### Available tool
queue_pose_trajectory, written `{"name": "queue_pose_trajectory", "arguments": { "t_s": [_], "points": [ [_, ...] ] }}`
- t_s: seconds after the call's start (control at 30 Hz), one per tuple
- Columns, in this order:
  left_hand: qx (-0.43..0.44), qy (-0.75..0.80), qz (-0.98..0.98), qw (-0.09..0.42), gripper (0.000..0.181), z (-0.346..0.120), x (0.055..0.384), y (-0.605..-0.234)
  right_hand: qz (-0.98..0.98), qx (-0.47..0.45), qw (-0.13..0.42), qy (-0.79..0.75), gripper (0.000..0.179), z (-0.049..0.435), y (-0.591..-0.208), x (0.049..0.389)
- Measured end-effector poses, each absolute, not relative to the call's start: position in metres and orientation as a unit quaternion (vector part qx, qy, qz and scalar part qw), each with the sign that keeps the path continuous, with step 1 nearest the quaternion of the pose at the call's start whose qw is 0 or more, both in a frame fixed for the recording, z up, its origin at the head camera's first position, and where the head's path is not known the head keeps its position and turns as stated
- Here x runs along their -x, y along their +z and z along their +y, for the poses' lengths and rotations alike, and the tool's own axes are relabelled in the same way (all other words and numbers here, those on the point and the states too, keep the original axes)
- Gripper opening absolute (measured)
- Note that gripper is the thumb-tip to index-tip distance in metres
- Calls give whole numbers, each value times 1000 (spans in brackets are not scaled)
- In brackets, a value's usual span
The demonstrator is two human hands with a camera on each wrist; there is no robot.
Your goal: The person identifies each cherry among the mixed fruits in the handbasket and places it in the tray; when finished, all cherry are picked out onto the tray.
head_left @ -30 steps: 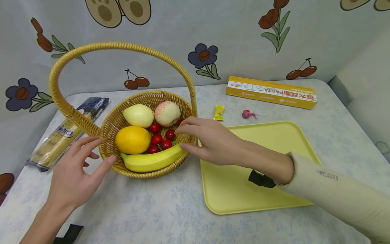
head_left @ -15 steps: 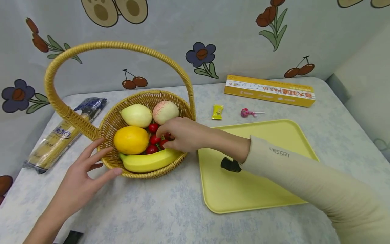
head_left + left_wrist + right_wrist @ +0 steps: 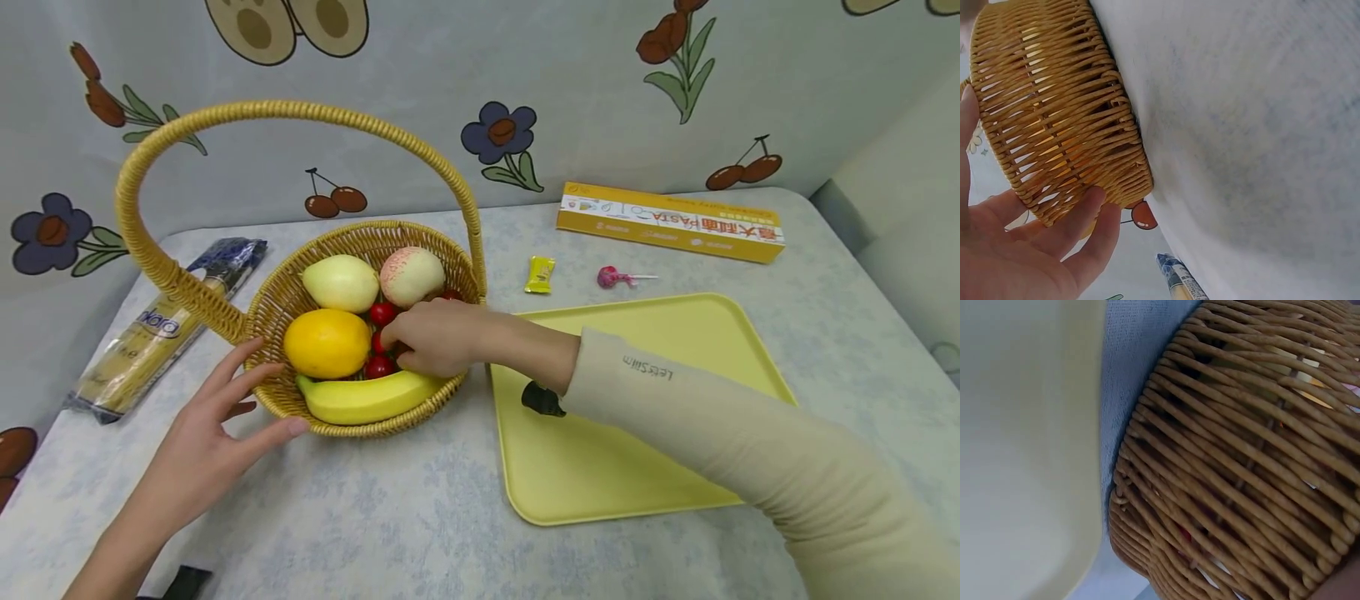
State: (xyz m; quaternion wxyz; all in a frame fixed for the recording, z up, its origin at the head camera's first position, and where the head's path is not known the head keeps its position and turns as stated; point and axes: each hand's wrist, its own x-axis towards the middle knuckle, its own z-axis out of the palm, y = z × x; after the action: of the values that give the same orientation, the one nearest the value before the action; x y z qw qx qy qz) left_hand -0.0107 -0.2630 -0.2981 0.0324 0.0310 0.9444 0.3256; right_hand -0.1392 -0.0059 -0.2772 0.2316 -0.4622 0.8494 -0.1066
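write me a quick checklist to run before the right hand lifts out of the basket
1. Left hand touching the basket: ok, fingers against its left side.
2. Basket upright on the table: ok.
3. Right hand among the cherries: ok, wrist over the right rim.
4. Pinch on one of the cherries: cannot tell, fingertips hidden.
5. Tray fully visible in the head view: not ok, the right sleeve covers part.
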Motion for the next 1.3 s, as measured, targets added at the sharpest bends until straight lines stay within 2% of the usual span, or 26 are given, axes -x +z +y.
{"name": "queue_pose_trajectory", "arguments": {
  "t_s": [0.17, 0.8, 1.03, 1.17, 1.3],
  "points": [
    [-37, 331, 943, 25, 67, -260, 10, -299, 854, 455, 232, -102, 19, -7, -281, 138],
    [-38, 334, 942, 18, 65, -260, 11, -298, 858, 463, 180, -130, 14, -4, -284, 136],
    [-37, 330, 943, 20, 65, -261, 10, -299, 850, 476, 131, -186, 17, -1, -283, 134],
    [-37, 333, 942, 26, 65, -262, 10, -300, 831, 486, 98, -251, 25, 2, -281, 133],
    [-34, 335, 941, 32, 65, -263, 10, -299, 799, 506, 64, -318, 24, 10, -273, 132]
  ]
}}
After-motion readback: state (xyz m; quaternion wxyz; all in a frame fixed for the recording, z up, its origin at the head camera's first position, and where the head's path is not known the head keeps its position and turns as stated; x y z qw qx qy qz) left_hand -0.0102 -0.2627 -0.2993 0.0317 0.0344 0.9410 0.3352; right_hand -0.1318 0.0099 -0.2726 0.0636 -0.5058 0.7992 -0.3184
